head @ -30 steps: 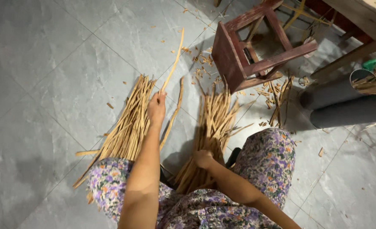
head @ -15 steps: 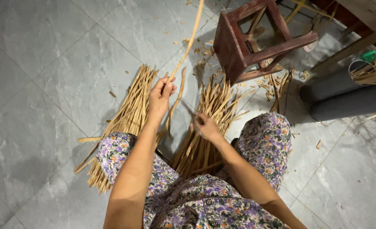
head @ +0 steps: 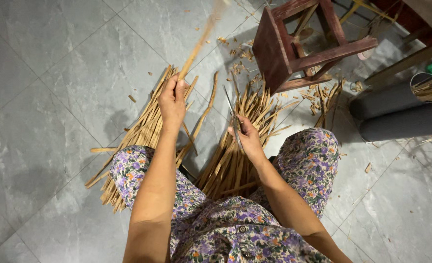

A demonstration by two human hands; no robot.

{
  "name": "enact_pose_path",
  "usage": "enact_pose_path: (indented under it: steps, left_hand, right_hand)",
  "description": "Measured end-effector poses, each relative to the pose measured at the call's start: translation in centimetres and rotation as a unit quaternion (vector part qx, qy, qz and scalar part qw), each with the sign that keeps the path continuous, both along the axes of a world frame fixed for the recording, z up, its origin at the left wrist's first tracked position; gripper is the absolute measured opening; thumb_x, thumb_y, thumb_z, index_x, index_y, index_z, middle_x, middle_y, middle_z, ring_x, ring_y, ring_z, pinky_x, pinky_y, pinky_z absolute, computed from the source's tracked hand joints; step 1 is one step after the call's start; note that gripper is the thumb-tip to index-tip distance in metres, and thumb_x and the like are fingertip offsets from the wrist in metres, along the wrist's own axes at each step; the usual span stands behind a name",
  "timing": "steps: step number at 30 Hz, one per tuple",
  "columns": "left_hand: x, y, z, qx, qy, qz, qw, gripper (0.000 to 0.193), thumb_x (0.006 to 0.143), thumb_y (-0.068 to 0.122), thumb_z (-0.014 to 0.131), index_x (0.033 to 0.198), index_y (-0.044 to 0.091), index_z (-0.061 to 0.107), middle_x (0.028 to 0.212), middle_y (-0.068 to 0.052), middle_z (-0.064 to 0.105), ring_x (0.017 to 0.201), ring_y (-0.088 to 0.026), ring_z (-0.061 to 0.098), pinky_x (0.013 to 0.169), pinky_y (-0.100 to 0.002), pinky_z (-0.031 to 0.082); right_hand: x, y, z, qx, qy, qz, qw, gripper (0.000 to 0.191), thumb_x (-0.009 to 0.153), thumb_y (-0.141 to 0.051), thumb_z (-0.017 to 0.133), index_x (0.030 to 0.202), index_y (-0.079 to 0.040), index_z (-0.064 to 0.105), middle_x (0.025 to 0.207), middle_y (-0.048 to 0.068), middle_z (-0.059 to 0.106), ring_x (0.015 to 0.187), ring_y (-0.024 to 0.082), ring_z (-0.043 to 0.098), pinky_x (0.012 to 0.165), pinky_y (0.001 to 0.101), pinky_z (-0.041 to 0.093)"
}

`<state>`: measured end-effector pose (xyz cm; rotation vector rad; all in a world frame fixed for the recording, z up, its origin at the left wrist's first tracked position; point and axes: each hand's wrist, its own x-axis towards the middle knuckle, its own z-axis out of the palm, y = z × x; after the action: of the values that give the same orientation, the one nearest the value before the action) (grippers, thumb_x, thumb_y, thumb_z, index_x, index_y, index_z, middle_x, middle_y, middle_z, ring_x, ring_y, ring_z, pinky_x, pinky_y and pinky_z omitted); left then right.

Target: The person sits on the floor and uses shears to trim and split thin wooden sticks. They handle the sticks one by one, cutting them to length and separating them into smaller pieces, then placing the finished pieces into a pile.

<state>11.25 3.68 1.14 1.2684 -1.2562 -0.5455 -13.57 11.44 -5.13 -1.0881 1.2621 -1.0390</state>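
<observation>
now splitting: left hand point(head: 173, 100) clenched on a raised bamboo strip point(head: 196, 48), right hand point(head: 247, 136) gripping a thin blade point(head: 231, 114) above the floor bundles point(head: 230, 160), probably needing blade set to strip end.

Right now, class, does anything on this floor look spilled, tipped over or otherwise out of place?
Yes. The dark red wooden stool lies tipped on its side, and short chips are strewn over the grey tiles beside it. The two piles of strips by the knees look gathered rather than spilled.
</observation>
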Motion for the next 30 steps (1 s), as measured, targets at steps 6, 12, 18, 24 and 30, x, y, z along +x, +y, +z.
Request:
enact_pose_path:
  steps: [6,12,18,24,30]
  left_hand:
    - [0.0,0.2,1.2,-0.035,-0.030,0.000,0.999,0.023,0.107,0.016,0.061,0.124,0.003,0.069,0.101,-0.009,0.069,0.087,-0.015,0.068,0.076,-0.029,0.057]
    - [-0.3,0.3,0.8,0.130,0.027,-0.047,0.990,0.024,0.110,0.019,0.062,0.127,0.008,0.075,0.084,-0.013,0.063,0.074,-0.017,0.056,0.067,-0.029,0.047]
    - [1.0,-1.9,1.5,-0.108,-0.073,0.032,0.991,0.014,0.108,0.008,0.062,0.118,0.003,0.070,0.113,-0.009,0.067,0.106,-0.020,0.064,0.093,-0.030,0.053]
    - [2.2,-1.6,3.6,-0.115,-0.024,0.030,0.993,0.020,0.109,0.006,0.057,0.124,0.004,0.069,0.113,-0.007,0.067,0.106,-0.017,0.065,0.096,-0.031,0.053]
    - [-1.8,-0.1,1.8,0.037,0.148,-0.146,0.977,0.017,0.111,0.015,0.055,0.124,0.009,0.063,0.112,-0.001,0.066,0.093,-0.008,0.062,0.082,-0.024,0.053]
  right_hand:
    - [-0.5,0.2,1.4,-0.033,-0.028,-0.006,0.999,0.054,0.094,-0.027,0.076,0.141,-0.006,0.058,0.090,-0.003,0.063,0.076,0.007,0.057,0.066,0.0222,0.047]
    - [-2.1,0.1,3.3,-0.085,-0.025,-0.018,0.996,0.054,0.096,-0.022,0.072,0.144,-0.007,0.052,0.105,0.002,0.068,0.084,0.009,0.058,0.072,0.0232,0.047]
    - [-3.7,-0.9,4.2,-0.112,-0.067,-0.029,0.991,0.055,0.097,-0.019,0.072,0.145,-0.008,0.047,0.114,0.005,0.068,0.094,0.008,0.062,0.079,0.0210,0.052]
    - [-2.2,-0.9,4.3,-0.061,-0.001,-0.036,0.997,0.054,0.092,-0.018,0.075,0.141,-0.010,0.053,0.112,0.006,0.074,0.083,0.009,0.064,0.066,0.0220,0.050]
    - [-0.1,-0.7,3.3,-0.058,-0.083,0.024,0.995,0.048,0.094,-0.010,0.075,0.137,-0.011,0.053,0.129,0.009,0.073,0.092,0.007,0.066,0.075,0.0209,0.054]
